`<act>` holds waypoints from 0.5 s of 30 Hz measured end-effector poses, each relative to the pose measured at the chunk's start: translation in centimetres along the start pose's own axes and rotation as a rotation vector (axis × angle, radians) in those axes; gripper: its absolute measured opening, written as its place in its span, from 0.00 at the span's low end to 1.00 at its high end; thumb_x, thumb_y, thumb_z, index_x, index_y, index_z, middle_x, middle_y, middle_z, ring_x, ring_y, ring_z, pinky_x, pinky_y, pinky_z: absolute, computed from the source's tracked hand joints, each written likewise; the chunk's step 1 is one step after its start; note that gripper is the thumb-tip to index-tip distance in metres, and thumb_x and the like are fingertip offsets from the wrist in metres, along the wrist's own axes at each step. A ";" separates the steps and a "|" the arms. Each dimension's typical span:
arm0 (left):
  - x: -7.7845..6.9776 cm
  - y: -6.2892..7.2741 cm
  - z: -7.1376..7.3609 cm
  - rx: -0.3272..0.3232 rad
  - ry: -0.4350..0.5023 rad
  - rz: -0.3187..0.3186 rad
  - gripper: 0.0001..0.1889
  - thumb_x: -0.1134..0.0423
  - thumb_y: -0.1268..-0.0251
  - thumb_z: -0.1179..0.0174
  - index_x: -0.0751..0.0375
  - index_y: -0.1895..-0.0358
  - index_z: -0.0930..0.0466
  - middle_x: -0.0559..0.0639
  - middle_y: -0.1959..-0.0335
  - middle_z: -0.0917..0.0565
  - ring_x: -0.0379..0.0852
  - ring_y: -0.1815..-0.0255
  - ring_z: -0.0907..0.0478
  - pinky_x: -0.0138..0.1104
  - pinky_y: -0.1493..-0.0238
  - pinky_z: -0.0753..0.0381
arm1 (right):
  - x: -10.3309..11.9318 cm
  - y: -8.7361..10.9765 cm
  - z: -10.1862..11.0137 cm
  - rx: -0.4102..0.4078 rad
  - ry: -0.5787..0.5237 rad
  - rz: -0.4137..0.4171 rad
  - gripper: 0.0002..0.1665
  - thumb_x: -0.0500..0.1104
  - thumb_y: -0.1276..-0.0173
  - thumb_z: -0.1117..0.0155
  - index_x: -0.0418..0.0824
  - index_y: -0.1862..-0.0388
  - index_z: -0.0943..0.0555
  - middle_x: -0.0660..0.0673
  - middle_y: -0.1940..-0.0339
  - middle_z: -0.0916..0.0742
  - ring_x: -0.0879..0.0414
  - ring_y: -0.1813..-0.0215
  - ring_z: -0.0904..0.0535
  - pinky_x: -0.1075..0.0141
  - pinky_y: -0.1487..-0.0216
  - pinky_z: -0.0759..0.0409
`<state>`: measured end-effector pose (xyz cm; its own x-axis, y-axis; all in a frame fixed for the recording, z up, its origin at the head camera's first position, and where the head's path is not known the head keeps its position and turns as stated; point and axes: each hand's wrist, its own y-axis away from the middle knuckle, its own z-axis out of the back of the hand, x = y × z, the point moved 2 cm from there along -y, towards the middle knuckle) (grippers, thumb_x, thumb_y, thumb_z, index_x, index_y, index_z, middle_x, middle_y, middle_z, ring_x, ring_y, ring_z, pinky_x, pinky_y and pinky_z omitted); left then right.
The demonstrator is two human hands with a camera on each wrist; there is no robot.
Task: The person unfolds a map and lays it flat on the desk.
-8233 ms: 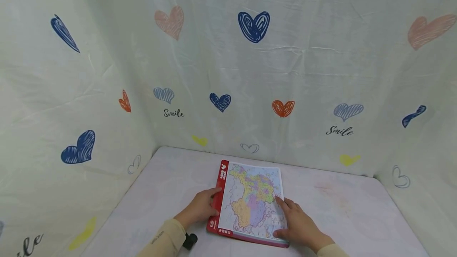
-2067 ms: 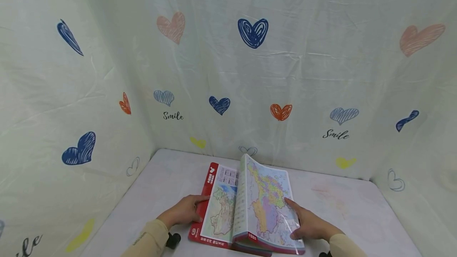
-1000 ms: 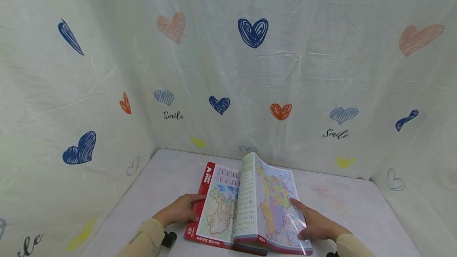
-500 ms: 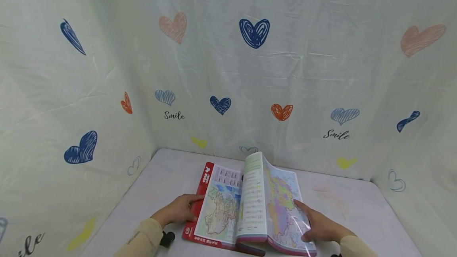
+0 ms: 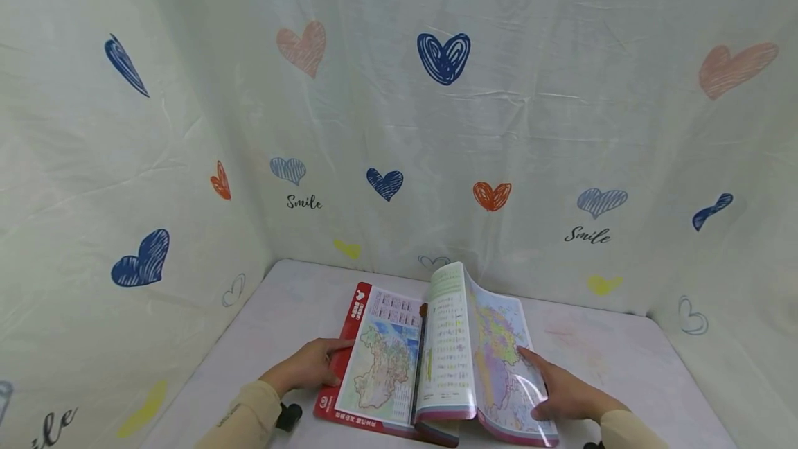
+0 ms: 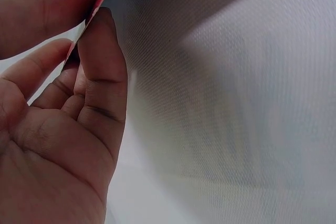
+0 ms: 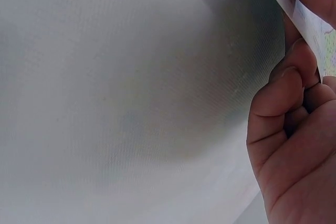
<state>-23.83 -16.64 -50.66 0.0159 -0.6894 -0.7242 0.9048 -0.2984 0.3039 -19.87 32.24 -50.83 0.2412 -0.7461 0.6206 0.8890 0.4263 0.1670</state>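
A colourful printed map point(image 5: 382, 366) with a red left border lies partly opened on the table in the head view. Its right panel point(image 5: 501, 359) is bent up, and the curled inner side point(image 5: 445, 348) shows rows of printed text. My left hand point(image 5: 308, 366) pinches the red edge, thumb on one face and fingers behind in the left wrist view. At the opposite edge my right hand point(image 5: 564, 390) grips the right panel; in the right wrist view its curled fingers point(image 7: 275, 98) sit under the sheet. A small brown-and-dark thing point(image 5: 424, 310) shows in the gap between panels.
The pale table point(image 5: 605, 359) spreads around the map. A white curtain point(image 5: 530, 102) printed with hearts and "Smile" encloses the back and sides. A small black object point(image 5: 289, 416) is beside the left sleeve.
From a closed stack, the map has been spread apart sideways. Lately the left hand has shifted slightly left and the right hand right, showing more of the text side and the gap.
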 end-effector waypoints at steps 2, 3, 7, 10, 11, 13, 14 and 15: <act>0.0 0.1 0.1 0.000 0.006 -0.002 0.38 0.72 0.53 0.25 0.57 0.33 0.24 0.60 0.42 0.25 0.54 0.52 0.28 0.51 0.51 0.20 | 0.0 0.1 0.1 -0.001 -0.002 0.002 0.67 0.41 0.57 0.18 0.30 0.23 0.46 0.22 0.36 0.28 0.34 0.39 0.29 0.40 0.40 0.31; -0.1 0.1 0.1 0.001 0.009 -0.005 0.38 0.73 0.54 0.25 0.57 0.33 0.24 0.60 0.42 0.25 0.54 0.53 0.28 0.50 0.52 0.20 | -0.1 0.1 0.2 -0.001 -0.007 0.004 0.67 0.41 0.57 0.18 0.30 0.23 0.46 0.22 0.36 0.28 0.34 0.39 0.29 0.40 0.40 0.32; -0.1 0.2 0.3 0.002 0.011 -0.007 0.38 0.74 0.54 0.26 0.57 0.33 0.24 0.61 0.42 0.25 0.54 0.53 0.28 0.49 0.54 0.19 | -0.1 0.2 0.3 0.003 -0.025 -0.002 0.67 0.41 0.57 0.18 0.30 0.23 0.47 0.20 0.35 0.29 0.33 0.39 0.29 0.36 0.40 0.34; 0.0 0.3 0.3 0.000 0.006 -0.003 0.38 0.74 0.54 0.26 0.57 0.33 0.24 0.61 0.42 0.25 0.54 0.53 0.28 0.50 0.53 0.20 | -0.2 0.3 0.4 0.004 -0.039 -0.006 0.67 0.40 0.57 0.18 0.29 0.23 0.47 0.19 0.35 0.30 0.31 0.38 0.31 0.34 0.39 0.36; 0.0 0.3 0.4 -0.001 0.005 -0.001 0.38 0.74 0.54 0.26 0.57 0.33 0.24 0.61 0.42 0.25 0.54 0.53 0.28 0.50 0.53 0.20 | -0.2 0.3 0.4 0.003 -0.038 -0.006 0.67 0.40 0.57 0.18 0.29 0.23 0.47 0.19 0.35 0.30 0.31 0.38 0.31 0.33 0.39 0.36; 0.1 0.3 0.4 -0.002 0.008 0.005 0.39 0.74 0.54 0.26 0.57 0.32 0.25 0.60 0.42 0.24 0.54 0.53 0.28 0.49 0.54 0.19 | -0.2 0.3 0.4 0.000 -0.031 -0.010 0.67 0.41 0.57 0.18 0.30 0.23 0.47 0.20 0.35 0.30 0.32 0.38 0.30 0.35 0.39 0.35; 0.1 0.4 0.5 -0.004 0.008 0.004 0.39 0.74 0.54 0.26 0.57 0.32 0.25 0.60 0.42 0.24 0.54 0.53 0.28 0.49 0.54 0.19 | -0.3 0.3 0.5 0.000 -0.034 -0.006 0.67 0.40 0.57 0.18 0.29 0.23 0.47 0.20 0.35 0.30 0.32 0.38 0.30 0.35 0.39 0.35; 0.1 0.4 0.5 -0.004 0.010 0.005 0.39 0.74 0.54 0.26 0.57 0.32 0.25 0.61 0.42 0.25 0.54 0.54 0.28 0.49 0.54 0.19 | -0.3 0.3 0.5 -0.001 -0.029 -0.012 0.67 0.41 0.58 0.18 0.30 0.23 0.47 0.21 0.35 0.30 0.33 0.38 0.30 0.37 0.39 0.34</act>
<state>-23.70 -17.16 -50.31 0.0249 -0.6840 -0.7291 0.9064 -0.2922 0.3051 -19.83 32.83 -50.60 0.2196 -0.7359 0.6404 0.8921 0.4172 0.1735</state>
